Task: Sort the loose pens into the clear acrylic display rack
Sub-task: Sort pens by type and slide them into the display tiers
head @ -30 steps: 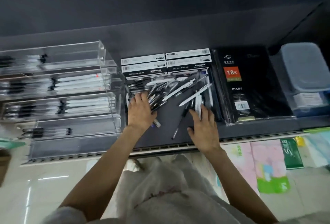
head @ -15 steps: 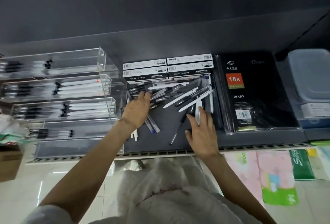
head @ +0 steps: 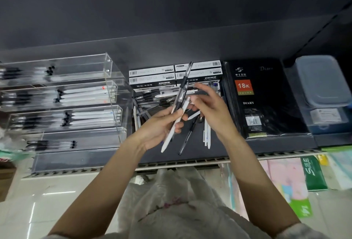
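Observation:
My left hand (head: 159,127) is raised above the shelf, closed around a white pen (head: 174,124) and a clear pen with a black grip (head: 183,84), both pointing up and away. My right hand (head: 211,109) hovers just right of them, fingers spread, its fingertips close to the pens; nothing is clearly held in it. Beneath both hands a pile of loose pens (head: 152,99) lies on the dark shelf. The clear acrylic display rack (head: 108,71) stands at the left, its stepped tiers holding rows of black and white pens.
Black-and-white pen boxes (head: 152,78) are stacked behind the pile. A black diary pack (head: 261,101) lies to the right, then a grey lidded plastic box (head: 322,82). The shelf's front edge (head: 190,162) runs below my wrists, with coloured packets (head: 312,174) on a lower level.
My left hand has lifted off the pile with a white pen and a black-grip pen in it. My right hand has risen from the shelf and moved up beside them.

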Action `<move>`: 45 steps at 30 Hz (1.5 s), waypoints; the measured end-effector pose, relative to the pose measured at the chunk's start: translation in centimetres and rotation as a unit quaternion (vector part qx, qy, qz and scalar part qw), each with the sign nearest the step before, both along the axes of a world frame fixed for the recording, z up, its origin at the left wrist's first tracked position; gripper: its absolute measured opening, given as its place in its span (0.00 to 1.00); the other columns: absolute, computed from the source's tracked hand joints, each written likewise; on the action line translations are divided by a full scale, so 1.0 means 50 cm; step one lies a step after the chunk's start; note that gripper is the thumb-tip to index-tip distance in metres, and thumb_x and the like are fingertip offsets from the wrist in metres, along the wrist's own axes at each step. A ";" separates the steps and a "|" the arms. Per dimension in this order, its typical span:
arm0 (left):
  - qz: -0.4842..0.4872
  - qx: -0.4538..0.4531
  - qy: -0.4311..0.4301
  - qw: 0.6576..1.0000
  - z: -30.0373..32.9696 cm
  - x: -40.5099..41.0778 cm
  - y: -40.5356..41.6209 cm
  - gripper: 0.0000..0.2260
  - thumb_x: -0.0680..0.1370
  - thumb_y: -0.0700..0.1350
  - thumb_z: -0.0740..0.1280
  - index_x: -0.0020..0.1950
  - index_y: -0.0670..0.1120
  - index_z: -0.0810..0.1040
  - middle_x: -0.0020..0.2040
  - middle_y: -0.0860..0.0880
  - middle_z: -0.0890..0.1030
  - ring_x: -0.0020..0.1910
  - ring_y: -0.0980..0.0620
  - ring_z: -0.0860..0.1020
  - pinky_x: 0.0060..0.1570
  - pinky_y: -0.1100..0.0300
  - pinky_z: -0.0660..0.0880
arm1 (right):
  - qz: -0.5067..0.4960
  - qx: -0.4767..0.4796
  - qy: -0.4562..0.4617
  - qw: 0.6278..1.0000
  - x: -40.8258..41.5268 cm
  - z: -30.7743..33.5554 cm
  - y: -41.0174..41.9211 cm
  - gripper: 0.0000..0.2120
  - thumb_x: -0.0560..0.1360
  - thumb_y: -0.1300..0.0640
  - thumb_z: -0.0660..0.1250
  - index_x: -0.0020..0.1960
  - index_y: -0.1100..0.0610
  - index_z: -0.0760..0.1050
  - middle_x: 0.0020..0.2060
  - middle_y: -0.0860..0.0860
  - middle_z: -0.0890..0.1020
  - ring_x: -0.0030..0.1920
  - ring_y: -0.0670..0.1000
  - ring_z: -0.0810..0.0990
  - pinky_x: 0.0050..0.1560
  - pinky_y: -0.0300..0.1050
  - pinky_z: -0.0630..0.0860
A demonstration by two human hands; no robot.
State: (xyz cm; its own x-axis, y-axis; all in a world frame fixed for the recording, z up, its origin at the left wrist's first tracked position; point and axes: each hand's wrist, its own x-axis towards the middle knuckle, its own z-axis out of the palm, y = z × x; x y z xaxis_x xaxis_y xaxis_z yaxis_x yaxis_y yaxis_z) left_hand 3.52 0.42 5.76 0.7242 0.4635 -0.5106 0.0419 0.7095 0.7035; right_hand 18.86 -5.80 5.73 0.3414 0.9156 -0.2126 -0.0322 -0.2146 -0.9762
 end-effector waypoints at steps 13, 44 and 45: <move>0.008 0.069 0.054 0.996 0.008 -0.023 -0.028 0.12 0.79 0.46 0.60 0.57 0.42 0.77 0.38 0.52 0.82 0.29 0.58 0.72 0.29 0.67 0.71 | 0.010 0.014 0.003 1.000 -0.007 0.022 0.001 0.20 0.72 0.65 0.71 0.61 0.54 0.74 0.41 0.46 0.83 0.41 0.42 0.80 0.42 0.36 0.78; 0.312 0.039 -0.072 0.946 0.006 0.005 -0.083 0.14 0.83 0.43 0.54 0.62 0.40 0.74 0.54 0.46 0.83 0.55 0.49 0.81 0.55 0.55 0.78 | -0.196 0.103 0.023 0.975 -0.154 -0.031 -0.094 0.05 0.75 0.64 0.67 0.44 0.56 0.76 0.36 0.51 0.82 0.34 0.53 0.82 0.35 0.42 0.78; 0.312 0.027 -0.070 0.947 0.005 0.004 -0.083 0.13 0.83 0.43 0.54 0.62 0.41 0.74 0.55 0.46 0.83 0.55 0.49 0.81 0.54 0.55 0.79 | -0.176 0.102 -0.008 0.979 -0.153 -0.035 -0.096 0.05 0.75 0.63 0.68 0.43 0.55 0.76 0.37 0.53 0.82 0.34 0.52 0.82 0.33 0.41 0.78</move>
